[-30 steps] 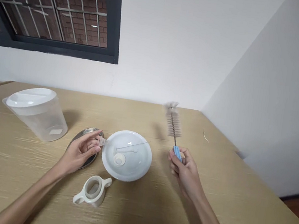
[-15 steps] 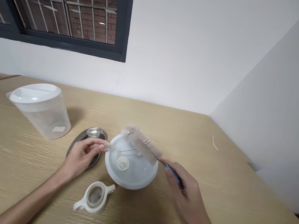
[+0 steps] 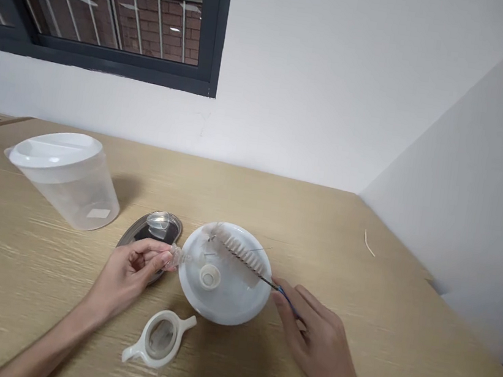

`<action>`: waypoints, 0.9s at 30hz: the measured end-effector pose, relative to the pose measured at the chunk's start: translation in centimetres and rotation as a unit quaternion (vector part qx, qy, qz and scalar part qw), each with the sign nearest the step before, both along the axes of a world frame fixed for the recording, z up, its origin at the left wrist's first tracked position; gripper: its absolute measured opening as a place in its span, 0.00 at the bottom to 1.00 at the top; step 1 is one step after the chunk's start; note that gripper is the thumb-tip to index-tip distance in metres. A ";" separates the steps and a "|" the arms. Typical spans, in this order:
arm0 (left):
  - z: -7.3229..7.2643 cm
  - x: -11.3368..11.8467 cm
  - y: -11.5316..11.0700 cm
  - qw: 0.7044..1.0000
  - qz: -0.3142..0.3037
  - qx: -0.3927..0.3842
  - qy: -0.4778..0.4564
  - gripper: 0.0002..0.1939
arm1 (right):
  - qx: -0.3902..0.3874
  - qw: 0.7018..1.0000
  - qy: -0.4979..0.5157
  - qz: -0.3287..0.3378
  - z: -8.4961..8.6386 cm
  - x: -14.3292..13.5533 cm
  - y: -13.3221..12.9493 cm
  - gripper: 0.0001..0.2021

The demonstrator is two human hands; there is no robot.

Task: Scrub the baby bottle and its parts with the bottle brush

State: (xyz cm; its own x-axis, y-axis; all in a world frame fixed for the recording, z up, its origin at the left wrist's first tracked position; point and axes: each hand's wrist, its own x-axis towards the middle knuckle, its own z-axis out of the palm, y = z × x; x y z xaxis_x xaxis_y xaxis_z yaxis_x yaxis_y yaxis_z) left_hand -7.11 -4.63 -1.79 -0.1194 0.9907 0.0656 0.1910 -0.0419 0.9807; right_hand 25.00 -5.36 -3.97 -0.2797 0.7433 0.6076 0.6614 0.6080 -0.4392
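Note:
My left hand (image 3: 126,274) pinches a small clear ridged piece (image 3: 172,257) at the left rim of a white bowl (image 3: 228,315). Its exact kind I cannot make out. In my right hand (image 3: 313,336), fingers wrap around the blue handle of a bottle brush (image 3: 242,255). Its pale bristles point left over the bowl; whether they touch it I cannot tell. A small round white piece (image 3: 209,277) sits inside the bowl, near a thin dark line. Below my left hand lies a white two-handled tea strainer (image 3: 160,340).
A round metal tray (image 3: 132,231), partly behind my left hand, bears a clear domed piece (image 3: 158,224). Further left stands a translucent lidded pitcher (image 3: 69,186). A thin pale strip (image 3: 368,243) lies at the right of the wooden table (image 3: 399,332). Walls close off the back and right.
The brush has come down and slightly toward me, its bristles now more within the bowl's outline. My left hand keeps its pinch on the clear piece. The whole view has shifted a little.

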 end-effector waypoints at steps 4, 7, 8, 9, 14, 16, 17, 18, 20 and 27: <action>-0.6 -0.4 -0.2 1.000 0.005 -0.021 0.000 0.17 | 0.004 0.998 -0.011 0.056 -0.2 -0.4 -0.2 0.14; -0.5 -0.6 -0.4 1.000 0.007 -0.014 0.002 0.17 | 0.029 0.997 -0.061 0.034 -0.6 -0.3 0.1 0.12; -0.4 -0.6 -0.4 1.000 0.009 -0.008 0.002 0.17 | 0.035 0.996 -0.074 0.017 -0.7 -0.2 0.2 0.12; -0.3 -0.6 -0.5 1.000 0.009 -0.002 0.002 0.17 | 0.037 0.996 -0.080 0.003 -0.8 0.0 0.4 0.11; -0.6 -0.8 -0.1 1.000 -0.026 0.010 -0.006 0.16 | -0.003 1.000 -0.004 0.014 -0.7 0.1 0.2 0.15; -1.0 -1.0 0.0 0.999 -0.039 0.019 -0.016 0.17 | -0.004 0.999 0.009 0.038 -0.6 -0.2 0.0 0.15; -1.3 -1.0 0.1 0.999 -0.039 0.022 -0.014 0.18 | -0.001 0.999 0.006 0.049 -0.7 -0.3 -0.1 0.15; -1.4 -1.1 0.1 0.999 -0.035 0.024 -0.004 0.17 | -0.002 0.998 0.000 0.056 -0.7 -0.3 -0.1 0.15; -1.5 -1.1 0.1 0.999 -0.023 0.025 0.019 0.16 | -0.005 0.998 -0.015 0.054 -0.8 -0.2 -0.1 0.14; -0.7 -1.0 0.0 0.996 -0.063 -0.014 -0.056 0.19 | -0.016 1.000 -0.006 0.013 -0.6 0.1 0.1 0.14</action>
